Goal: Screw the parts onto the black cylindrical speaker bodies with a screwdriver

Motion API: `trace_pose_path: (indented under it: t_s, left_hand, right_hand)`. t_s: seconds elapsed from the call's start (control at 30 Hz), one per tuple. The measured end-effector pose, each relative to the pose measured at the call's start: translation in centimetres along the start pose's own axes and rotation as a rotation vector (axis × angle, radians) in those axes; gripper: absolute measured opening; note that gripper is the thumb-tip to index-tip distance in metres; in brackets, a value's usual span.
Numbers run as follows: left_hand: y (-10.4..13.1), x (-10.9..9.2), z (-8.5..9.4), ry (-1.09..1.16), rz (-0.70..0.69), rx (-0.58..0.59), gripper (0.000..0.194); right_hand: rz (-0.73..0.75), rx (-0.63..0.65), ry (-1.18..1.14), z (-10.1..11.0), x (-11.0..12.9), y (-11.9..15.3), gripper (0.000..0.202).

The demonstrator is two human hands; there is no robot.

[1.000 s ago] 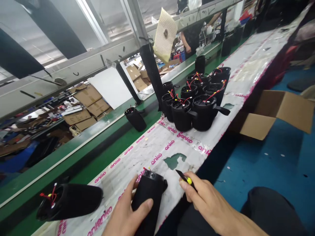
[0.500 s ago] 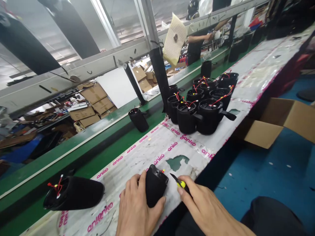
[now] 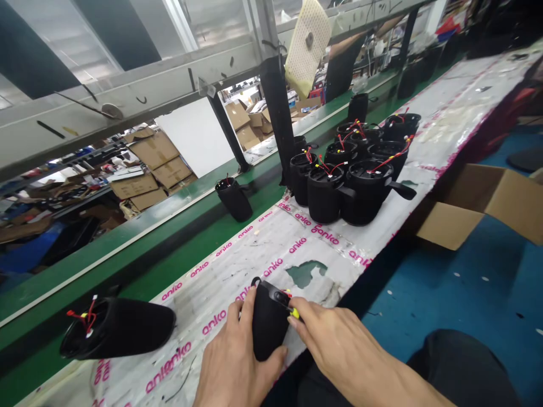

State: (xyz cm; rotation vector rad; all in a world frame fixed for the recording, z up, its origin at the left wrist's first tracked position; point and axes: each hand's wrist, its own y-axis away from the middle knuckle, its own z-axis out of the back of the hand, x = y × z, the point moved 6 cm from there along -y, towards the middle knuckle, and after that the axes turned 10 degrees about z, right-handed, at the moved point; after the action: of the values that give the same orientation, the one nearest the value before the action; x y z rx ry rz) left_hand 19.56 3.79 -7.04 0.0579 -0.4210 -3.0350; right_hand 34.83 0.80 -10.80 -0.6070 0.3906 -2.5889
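Note:
My left hand (image 3: 241, 350) is wrapped round a black fabric-covered speaker housing (image 3: 270, 322), tilted on the bench near its front edge. A small loop shows at its upper end, beside a smooth dark panel. In my right hand (image 3: 335, 339) is a black-and-yellow knife (image 3: 294, 312), pinched between thumb and fingers. Its dark tip meets the panel's edge at the right side of the housing; the exact contact is hidden. A bit of red wire shows just behind. To the left, another speaker housing (image 3: 127, 328) lies on its side, red wires sticking out of its open end.
Several black housings (image 3: 324, 195) with red wires stand grouped further along the bench (image 3: 224, 282), which is covered in printed film. One housing (image 3: 234, 200) sits on the green conveyor (image 3: 186, 226). An open carton (image 3: 449, 226) is at the right, below bench height. Another person's arm (image 3: 352, 42) shows behind.
My right hand has moved left and up, bringing the knife from beside the housing onto its edge. The housing has turned slightly in my left hand. The camera view has shifted a little.

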Motion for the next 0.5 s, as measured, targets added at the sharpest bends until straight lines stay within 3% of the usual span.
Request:
trace_pose_path:
  t_s: [0.13,0.33,0.5]
  left_hand:
    - [0.3,-0.2,-0.2,-0.004,0.003,-0.015,0.086]
    - [0.5,-0.3,-0.5,-0.038,-0.011,-0.064,0.084]
    - [0.1,-0.4,-0.7,-0.079,-0.051,-0.083,0.085]
  right_hand:
    - [0.033,0.01,0.085,-0.3,0.1,0.2,0.027]
    - [0.01,-0.056,0.21,1.2,1.5,0.2,0.022]
    - [-0.006,0.06,0.159,-0.7,0.5,-0.7,0.012]
